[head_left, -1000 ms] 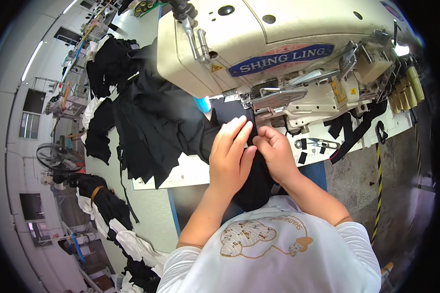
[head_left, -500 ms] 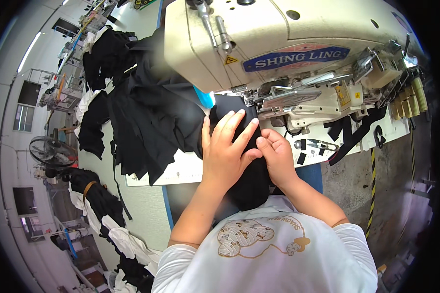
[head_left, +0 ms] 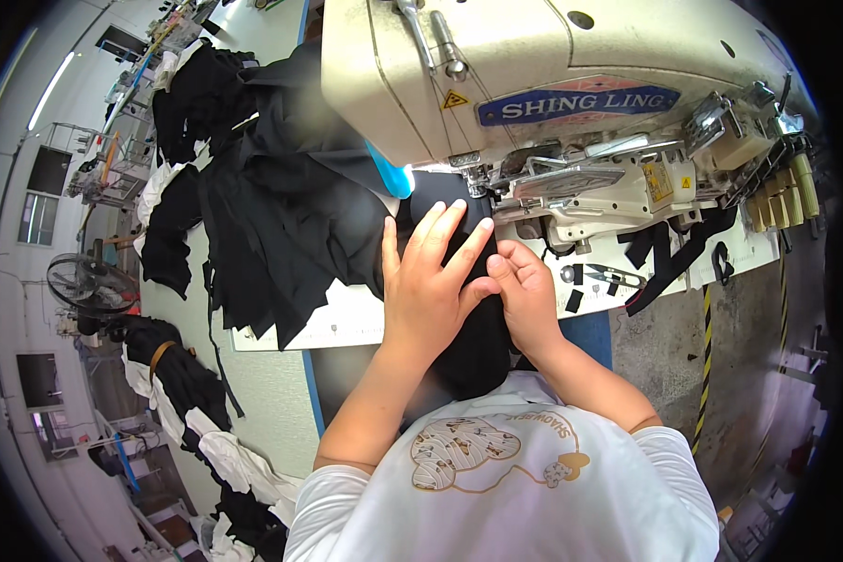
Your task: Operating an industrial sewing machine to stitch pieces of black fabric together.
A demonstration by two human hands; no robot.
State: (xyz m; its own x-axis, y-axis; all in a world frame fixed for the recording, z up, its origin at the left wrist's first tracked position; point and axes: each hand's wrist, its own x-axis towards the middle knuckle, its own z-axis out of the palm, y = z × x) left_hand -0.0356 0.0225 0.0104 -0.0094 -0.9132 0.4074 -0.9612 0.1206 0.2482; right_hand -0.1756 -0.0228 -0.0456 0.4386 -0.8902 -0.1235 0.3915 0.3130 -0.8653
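Both hands slid forward: 2 hands (head_left: 473, 281) pressing 1 black fabric piece (head_left: 482, 347).

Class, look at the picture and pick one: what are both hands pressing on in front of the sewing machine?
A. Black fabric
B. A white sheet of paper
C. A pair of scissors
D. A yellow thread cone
A: the left hand lies flat and the right hand rests beside it on black fabric at the cream sewing machine.

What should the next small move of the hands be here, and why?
Probably a short push of the black fabric piece forward under the presser foot. The left hand lies flat on it, fingers spread and pointing at the foot; the right hand pinches its edge beside the machine arm. The cloth looks smoothed and lined up, already reaching the foot.
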